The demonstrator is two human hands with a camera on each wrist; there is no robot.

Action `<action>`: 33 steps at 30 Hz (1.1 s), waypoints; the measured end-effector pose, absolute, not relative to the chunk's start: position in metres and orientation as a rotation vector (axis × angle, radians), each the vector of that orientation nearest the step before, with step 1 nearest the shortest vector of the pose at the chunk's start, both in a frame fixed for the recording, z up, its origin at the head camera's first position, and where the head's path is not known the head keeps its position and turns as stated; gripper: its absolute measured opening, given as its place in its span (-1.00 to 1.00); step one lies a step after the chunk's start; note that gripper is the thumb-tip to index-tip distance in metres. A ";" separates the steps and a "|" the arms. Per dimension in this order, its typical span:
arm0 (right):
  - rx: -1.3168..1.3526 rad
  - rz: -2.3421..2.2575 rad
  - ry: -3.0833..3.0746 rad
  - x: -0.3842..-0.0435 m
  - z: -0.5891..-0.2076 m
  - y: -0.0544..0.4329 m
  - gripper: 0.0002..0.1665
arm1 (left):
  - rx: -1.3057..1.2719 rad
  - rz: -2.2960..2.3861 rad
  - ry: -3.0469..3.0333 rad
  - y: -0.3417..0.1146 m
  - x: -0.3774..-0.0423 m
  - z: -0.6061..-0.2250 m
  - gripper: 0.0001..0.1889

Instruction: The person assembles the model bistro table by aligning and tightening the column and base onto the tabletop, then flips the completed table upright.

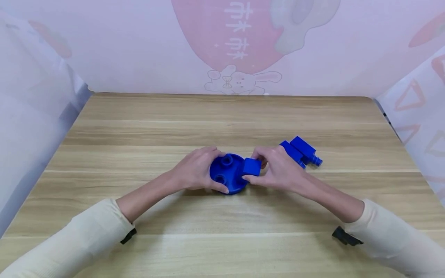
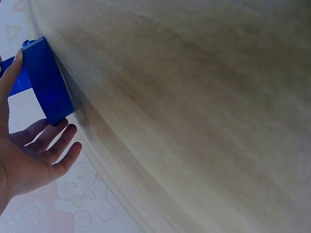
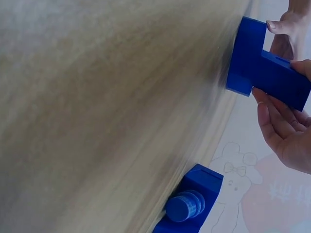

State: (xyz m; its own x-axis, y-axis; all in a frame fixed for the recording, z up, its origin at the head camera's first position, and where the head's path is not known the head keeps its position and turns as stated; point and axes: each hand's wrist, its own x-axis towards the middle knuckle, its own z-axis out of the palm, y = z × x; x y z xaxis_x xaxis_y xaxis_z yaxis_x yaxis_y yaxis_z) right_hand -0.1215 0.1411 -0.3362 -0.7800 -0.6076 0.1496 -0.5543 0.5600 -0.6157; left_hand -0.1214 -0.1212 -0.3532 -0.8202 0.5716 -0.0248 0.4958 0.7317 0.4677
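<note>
In the head view, a round blue base (image 1: 233,172) with a raised rim and ring-shaped sockets lies on the wooden table. My left hand (image 1: 198,168) grips its left side, thumb at the near edge and fingers at the far edge. A blue rectangular block (image 1: 252,166) stands upright on the right part of the base, its lower end hidden inside the rim. My right hand (image 1: 278,168) pinches this block between thumb and fingers. From the right wrist, the block (image 3: 282,80) rises straight out of the base (image 3: 245,58). Two sockets on the left show nothing in them.
Two more blue blocks (image 1: 303,147) with ridged round pegs lie side by side beyond my right hand; one peg (image 3: 182,208) shows close up in the right wrist view. A printed wall panel (image 1: 139,50) borders the far edge of the table (image 1: 222,239).
</note>
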 end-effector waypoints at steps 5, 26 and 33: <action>-1.017 -1.080 2.618 -0.124 -0.337 0.144 -0.61 | 0.850 0.613 2.773 -0.122 -0.120 -0.351 0.00; -0.790 -0.624 2.892 -0.163 -0.332 0.195 -0.54 | 1.152 1.017 2.595 -0.093 -0.129 -0.337 -0.34; -0.611 -0.395 2.974 -0.166 -0.335 0.192 -0.46 | 1.190 1.078 2.524 -0.084 -0.129 -0.336 -0.52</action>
State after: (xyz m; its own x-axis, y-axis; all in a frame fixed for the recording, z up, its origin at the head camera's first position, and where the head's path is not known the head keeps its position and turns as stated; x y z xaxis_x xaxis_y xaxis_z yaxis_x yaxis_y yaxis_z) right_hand -0.1665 0.1916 -0.3346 -0.9171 -0.3977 -0.0264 -0.3770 0.8871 -0.2664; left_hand -0.1293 -0.0844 -0.3359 -0.6741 0.7214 0.1589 0.6134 0.4268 0.6645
